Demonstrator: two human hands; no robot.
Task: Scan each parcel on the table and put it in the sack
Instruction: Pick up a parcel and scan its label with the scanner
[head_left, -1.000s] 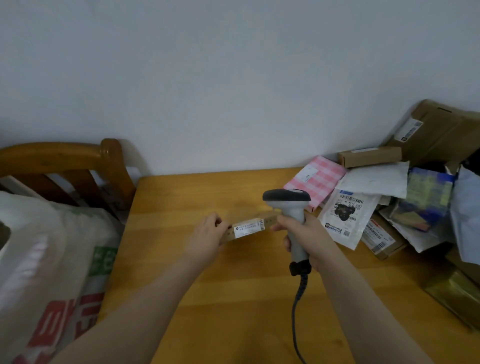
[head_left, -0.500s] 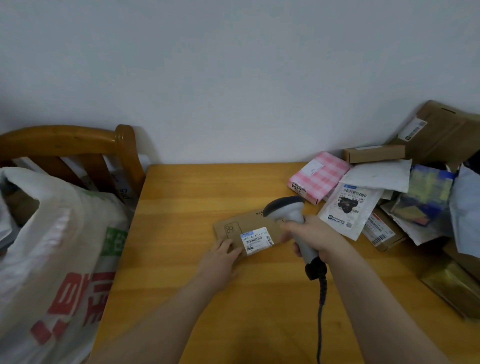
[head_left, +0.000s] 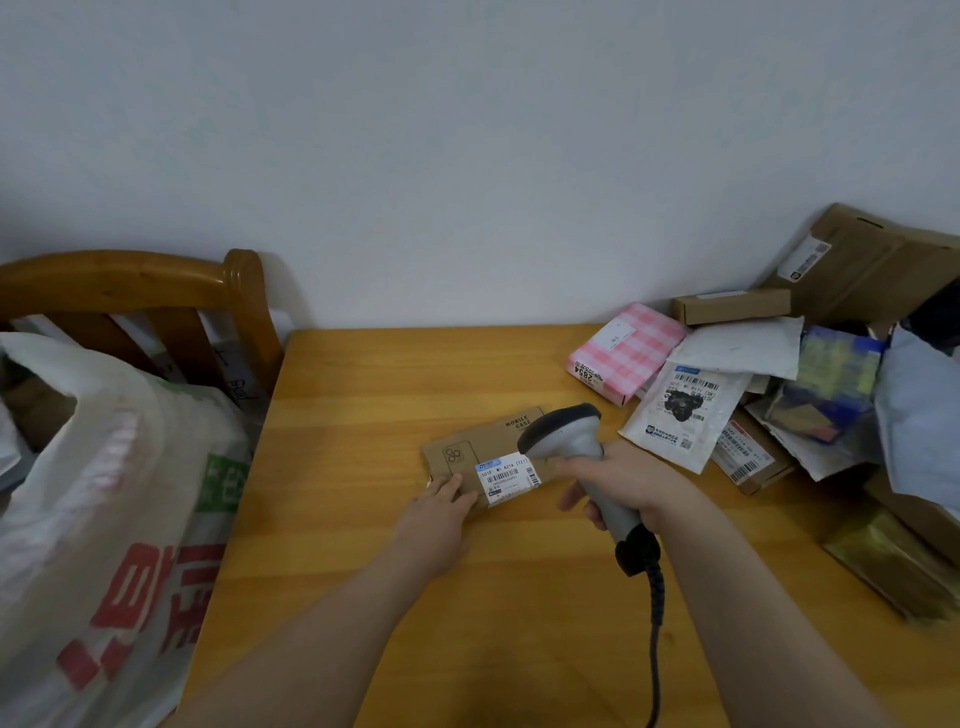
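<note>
- Honey-coloured wooden surface (head_left: 363, 597) fills the lower view, with two bare forearms reaching in from its near edge.
- Right hand (head_left: 628, 483): the fingers are curled round the grey handle of a barcode scanner (head_left: 563, 431). Its dark coiled cable (head_left: 655, 613) trails back toward the near edge.
- Left hand (head_left: 436, 512): the fingers lie fairly straight, pressing on the near left corner of a flat brown cardboard parcel (head_left: 483, 441).
- That parcel lies flat on the surface between the two hands, its white barcode label (head_left: 508, 479) facing up. The scanner's head hangs just above its right end, beside the label.
- Left of the left fingers, off the surface's edge, a white woven sack (head_left: 104, 519) with red and green print stands open against a wooden chair (head_left: 156, 280).
- Beyond and right of the right fingers is a heap of parcels: a pink checked packet (head_left: 628, 353), a white mailer (head_left: 685, 410) and a large cardboard box (head_left: 872, 265) leaning on the wall.
- Behind everything is a plain pale wall (head_left: 467, 156).
</note>
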